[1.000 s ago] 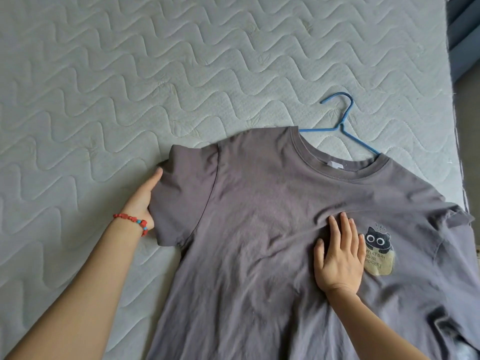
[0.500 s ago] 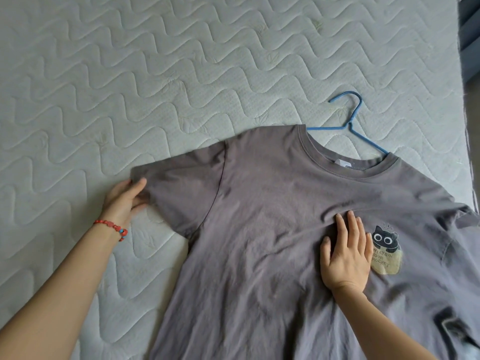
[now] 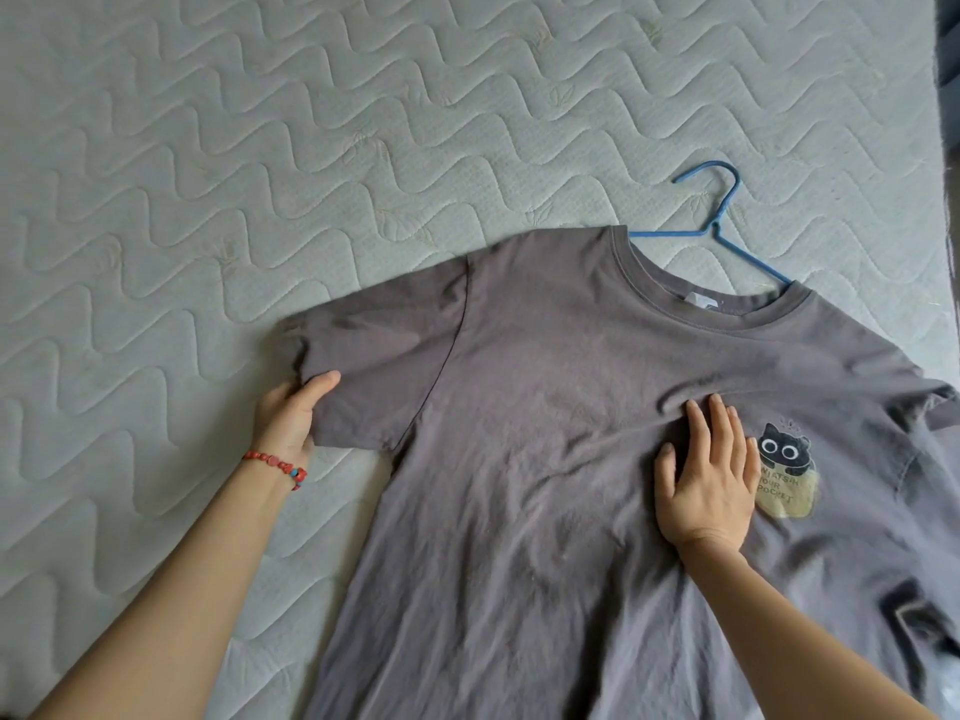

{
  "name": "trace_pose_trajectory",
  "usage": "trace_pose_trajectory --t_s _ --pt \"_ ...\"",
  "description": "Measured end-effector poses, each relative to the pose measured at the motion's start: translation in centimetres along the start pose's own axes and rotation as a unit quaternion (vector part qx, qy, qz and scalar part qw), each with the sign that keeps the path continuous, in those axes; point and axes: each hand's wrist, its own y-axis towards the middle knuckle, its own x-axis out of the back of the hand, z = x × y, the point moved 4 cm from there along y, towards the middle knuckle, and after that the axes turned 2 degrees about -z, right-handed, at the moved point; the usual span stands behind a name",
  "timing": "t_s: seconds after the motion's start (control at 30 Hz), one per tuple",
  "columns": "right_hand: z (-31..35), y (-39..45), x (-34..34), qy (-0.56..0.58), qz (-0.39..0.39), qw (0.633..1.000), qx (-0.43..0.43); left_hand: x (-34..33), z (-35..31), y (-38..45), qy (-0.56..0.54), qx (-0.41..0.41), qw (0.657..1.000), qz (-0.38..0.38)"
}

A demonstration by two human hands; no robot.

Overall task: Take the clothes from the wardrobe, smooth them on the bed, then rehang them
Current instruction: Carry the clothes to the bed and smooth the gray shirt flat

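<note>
Over the last second my left hand (image 3: 291, 415) has drawn the sleeve (image 3: 382, 366) out from a folded-in bunch to nearly full spread; it now pinches the sleeve's lower hem, thumb on top. My right hand (image 3: 709, 475) has not shifted: it lies flat and open on the chest, beside the cat print (image 3: 784, 467), pinning the shirt (image 3: 519, 485). I judge this sleeve is almost smoothed, so the far side comes next. The shirt is grey, lying face up on the quilted bed (image 3: 260, 148), with soft creases across the middle and a ridge at my right fingertips. The blue hanger (image 3: 714, 228) sticks out of its collar.
</note>
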Motion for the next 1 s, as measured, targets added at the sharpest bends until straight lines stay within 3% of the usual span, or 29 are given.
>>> trace_pose_trajectory --t_s 0.13,0.23,0.33,0.4,0.5,0.6,0.73,0.87,1.0 --pt "0.0 0.0 0.1 0.008 0.002 1.000 -0.002 1.0 1.0 -0.7 -0.042 0.119 0.989 0.080" --pt "0.1 -0.1 0.3 0.017 -0.001 1.000 -0.002 3.2 1.8 -0.8 -0.004 0.145 0.987 0.070" --pt "0.0 -0.2 0.4 0.024 -0.004 1.000 -0.003 5.8 1.7 -0.7 0.111 -0.001 0.993 -0.036" --pt "0.0 -0.3 0.4 0.023 -0.003 1.000 -0.002 6.8 1.2 -1.6 0.244 -0.125 0.952 -0.133" --pt "0.2 -0.2 0.6 0.023 0.011 1.000 0.000 6.6 2.4 -3.9 0.309 -0.159 0.920 -0.182" --pt "0.0 -1.2 1.2 0.030 0.039 0.999 0.008 4.9 4.7 -7.4 0.342 -0.186 0.912 -0.129" --pt "-1.3 -6.6 2.1 0.025 0.057 0.998 0.010 3.7 8.2 -12.5 0.440 -0.195 0.874 -0.069" --pt "-4.2 -12.6 3.6 0.014 0.081 0.996 -0.040 3.8 9.4 -15.5 0.430 -0.145 0.890 -0.031" --pt "-7.9 -17.9 5.3 -0.007 0.094 0.989 -0.111 5.1 10.2 -17.0 0.436 -0.032 0.899 -0.013"
